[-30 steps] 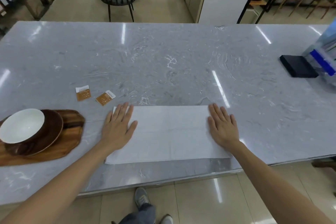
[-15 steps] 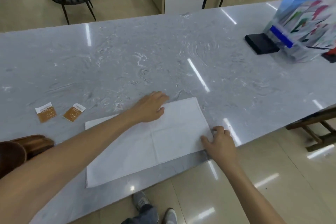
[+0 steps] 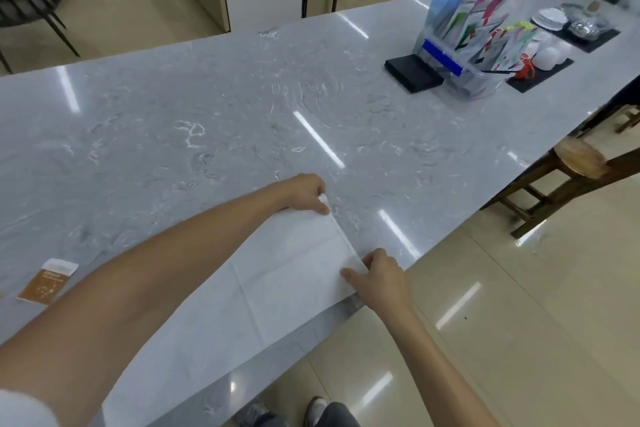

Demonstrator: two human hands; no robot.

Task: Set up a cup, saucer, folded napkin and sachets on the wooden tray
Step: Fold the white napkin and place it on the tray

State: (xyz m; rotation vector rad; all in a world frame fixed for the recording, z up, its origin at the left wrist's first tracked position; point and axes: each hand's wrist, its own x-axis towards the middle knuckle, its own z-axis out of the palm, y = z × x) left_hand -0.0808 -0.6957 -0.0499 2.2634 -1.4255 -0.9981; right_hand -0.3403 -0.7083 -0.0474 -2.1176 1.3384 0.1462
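Note:
A white napkin [image 3: 277, 288] lies flat along the near edge of the grey marble counter [image 3: 242, 107]. My left hand [image 3: 304, 192] pinches its far right corner and lifts it slightly. My right hand [image 3: 379, 276] pinches the near right corner at the counter's edge. The napkin's right edge runs raised between the two hands. One brown and white sachet [image 3: 48, 281] lies at the far left, beside my left forearm. The wooden tray, cup and saucer are out of view.
A black box [image 3: 412, 73] and a clear holder of colourful leaflets [image 3: 467, 45] stand at the back right. Beyond them white cups [image 3: 550, 52] and plates [image 3: 550, 19] sit on dark mats. A wooden stool [image 3: 575, 163] stands right of the counter.
Both hands went from lying flat on the napkin's ends to pinching its two right corners, my left arm crossing over. The view swung right, so the tray and bowl left the frame.

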